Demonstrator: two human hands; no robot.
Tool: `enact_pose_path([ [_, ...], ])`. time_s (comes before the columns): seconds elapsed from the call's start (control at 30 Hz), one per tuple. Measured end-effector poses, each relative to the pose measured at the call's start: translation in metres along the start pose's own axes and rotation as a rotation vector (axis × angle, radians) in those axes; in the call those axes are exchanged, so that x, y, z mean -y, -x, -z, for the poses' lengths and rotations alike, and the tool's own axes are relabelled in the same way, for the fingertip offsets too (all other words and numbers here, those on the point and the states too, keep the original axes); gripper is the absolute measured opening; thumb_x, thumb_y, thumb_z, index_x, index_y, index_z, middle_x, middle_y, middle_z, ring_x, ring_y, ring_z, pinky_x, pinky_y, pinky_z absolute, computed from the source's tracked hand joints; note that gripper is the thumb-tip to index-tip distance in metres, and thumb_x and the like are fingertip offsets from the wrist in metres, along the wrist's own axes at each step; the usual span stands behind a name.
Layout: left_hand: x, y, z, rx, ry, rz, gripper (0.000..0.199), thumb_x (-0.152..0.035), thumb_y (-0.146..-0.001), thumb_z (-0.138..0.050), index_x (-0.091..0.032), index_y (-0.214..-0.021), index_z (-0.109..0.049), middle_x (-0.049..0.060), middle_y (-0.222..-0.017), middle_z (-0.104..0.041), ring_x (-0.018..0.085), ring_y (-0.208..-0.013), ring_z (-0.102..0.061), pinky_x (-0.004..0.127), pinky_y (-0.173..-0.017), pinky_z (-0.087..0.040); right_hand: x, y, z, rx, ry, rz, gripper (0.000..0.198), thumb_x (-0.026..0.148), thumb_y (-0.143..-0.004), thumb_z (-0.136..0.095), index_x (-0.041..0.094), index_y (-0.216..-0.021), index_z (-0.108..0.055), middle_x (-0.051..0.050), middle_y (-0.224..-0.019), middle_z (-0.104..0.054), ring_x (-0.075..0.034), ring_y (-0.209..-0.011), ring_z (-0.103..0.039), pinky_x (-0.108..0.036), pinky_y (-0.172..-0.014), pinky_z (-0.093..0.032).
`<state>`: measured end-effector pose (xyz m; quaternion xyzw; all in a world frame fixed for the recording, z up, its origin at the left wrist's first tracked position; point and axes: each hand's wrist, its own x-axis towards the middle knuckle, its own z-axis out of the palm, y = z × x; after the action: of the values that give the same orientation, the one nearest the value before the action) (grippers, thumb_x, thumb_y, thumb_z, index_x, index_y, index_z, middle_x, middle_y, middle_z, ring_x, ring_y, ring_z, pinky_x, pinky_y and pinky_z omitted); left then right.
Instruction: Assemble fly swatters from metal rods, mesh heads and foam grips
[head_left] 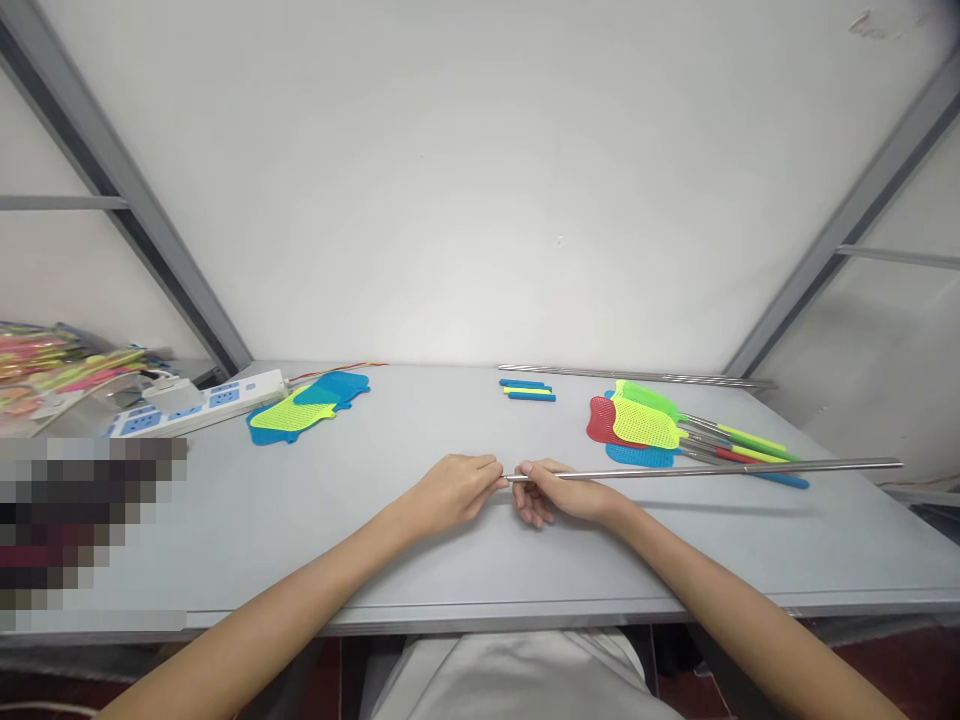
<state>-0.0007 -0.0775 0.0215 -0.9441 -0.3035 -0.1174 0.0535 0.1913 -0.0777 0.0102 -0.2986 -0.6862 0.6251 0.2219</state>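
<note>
A long, thin metal rod runs nearly level above the table and reaches far to the right. Near its left end my right hand is closed on it, thumb on top. My left hand pinches the tip of that same end; the fingers hide the very tip. Beyond the rod, at the right, lies a pile of fly swatters with a yellow head, a red head and green and blue ones. Several short blue and yellow handle tubes lie farther back.
Loose blue and yellow swatter heads lie at the left, beside a white power strip. More metal rods rest along the wall. Colourful bagged items are piled at far left. Grey frame posts stand at both sides.
</note>
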Motion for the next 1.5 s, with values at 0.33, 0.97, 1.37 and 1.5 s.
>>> enact_pose_path([
  [0.33,-0.005,-0.001,-0.001,0.019,0.050,0.023,0.021,-0.019,-0.087,-0.031,-0.017,-0.069,-0.042,0.000,-0.068,-0.050,0.011,-0.055,-0.044,0.022,-0.052,-0.032,-0.009,-0.002,0.002,-0.001,-0.055,0.021,0.044,0.038,-0.087,-0.023,0.012,-0.064,-0.050,-0.001,-0.050,-0.051,-0.008,-0.041,-0.048,-0.019,-0.039,-0.034],
  [0.97,0.004,-0.003,-0.001,-0.022,0.295,0.070,0.025,-0.026,-0.089,-0.030,-0.017,-0.072,-0.047,-0.002,-0.067,-0.048,0.010,-0.060,-0.045,0.020,-0.058,-0.034,-0.007,-0.011,0.007,-0.062,-0.089,-0.036,0.046,0.043,-0.085,-0.024,0.011,-0.070,-0.054,-0.002,-0.052,-0.051,-0.008,-0.040,-0.046,-0.018,-0.034,-0.032],
  [1.37,0.010,-0.005,0.006,-0.053,0.387,0.133,0.028,-0.026,-0.089,-0.029,-0.016,-0.074,-0.050,-0.001,-0.069,-0.050,0.010,-0.063,-0.045,0.021,-0.061,-0.034,-0.005,-0.010,0.009,-0.135,-0.034,-0.099,0.054,0.055,-0.080,-0.030,0.010,-0.069,-0.057,-0.001,-0.052,-0.047,-0.006,-0.040,-0.042,-0.017,-0.032,-0.031],
  [1.5,0.011,-0.006,0.009,-0.078,0.389,0.144,0.028,-0.026,-0.089,-0.029,-0.016,-0.076,-0.051,0.000,-0.070,-0.050,0.010,-0.064,-0.045,0.022,-0.062,-0.035,-0.004,-0.011,0.010,-0.179,-0.064,-0.083,0.051,0.056,-0.078,-0.033,0.012,-0.069,-0.056,0.001,-0.050,-0.046,-0.006,-0.039,-0.041,-0.018,-0.032,-0.030],
])
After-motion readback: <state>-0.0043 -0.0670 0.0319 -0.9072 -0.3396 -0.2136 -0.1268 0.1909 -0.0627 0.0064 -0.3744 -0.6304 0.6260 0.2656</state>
